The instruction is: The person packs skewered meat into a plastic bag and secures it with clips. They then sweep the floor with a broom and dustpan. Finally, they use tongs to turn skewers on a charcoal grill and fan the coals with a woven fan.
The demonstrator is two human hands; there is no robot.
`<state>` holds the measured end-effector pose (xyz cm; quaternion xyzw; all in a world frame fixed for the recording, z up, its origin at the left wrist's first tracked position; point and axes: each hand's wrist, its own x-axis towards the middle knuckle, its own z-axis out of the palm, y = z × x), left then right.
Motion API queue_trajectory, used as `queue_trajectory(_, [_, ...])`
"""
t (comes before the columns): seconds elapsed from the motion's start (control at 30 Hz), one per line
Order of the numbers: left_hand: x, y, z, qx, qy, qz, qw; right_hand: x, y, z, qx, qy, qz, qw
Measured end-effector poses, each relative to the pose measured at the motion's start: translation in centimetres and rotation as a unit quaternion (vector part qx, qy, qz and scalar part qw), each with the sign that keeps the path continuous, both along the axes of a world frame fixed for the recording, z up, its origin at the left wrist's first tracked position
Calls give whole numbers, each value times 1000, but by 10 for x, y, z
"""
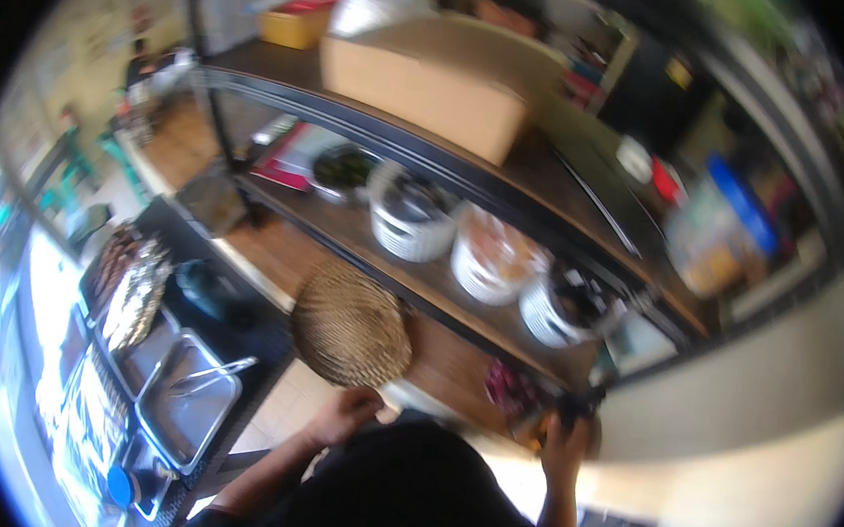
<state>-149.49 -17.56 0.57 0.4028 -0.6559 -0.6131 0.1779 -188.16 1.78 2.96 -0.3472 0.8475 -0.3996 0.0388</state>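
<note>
My left hand (347, 413) grips the handle of a round woven fan (351, 326), which it holds up in front of the lower shelf. My right hand (567, 445) is raised at the right corner of the black-framed wooden shelf (549, 189). Its fingers are up against a small dark and orange thing (557, 413), and blur hides whether they hold it. Both forearms rise from my dark clothing (411, 499) at the bottom edge.
The middle shelf holds three white ribbed bowls (408, 217) and a dark bowl (342, 170). A cardboard box (428, 83) lies on top, with a blue-lidded jar (721, 229) to its right. At the lower left are a grill with food (134, 284) and metal trays with tongs (192, 389).
</note>
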Motion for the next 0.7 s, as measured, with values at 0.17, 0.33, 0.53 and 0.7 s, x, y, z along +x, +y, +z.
queue_trajectory(0.17, [-2,-13,2,-54,63,-13,996,-21,-9,-75,222,60,113,967])
queue_trajectory(0.33, [6,-6,-5,-76,108,98,986,-15,-11,-82,280,32,49,958])
queue_trajectory(0.53, [38,-34,-63,106,-93,510,848,41,-66,-23,193,80,243,947])
queue_trajectory(0.7, [45,-80,-110,290,126,350,882,120,-144,3,208,-5,357,911])
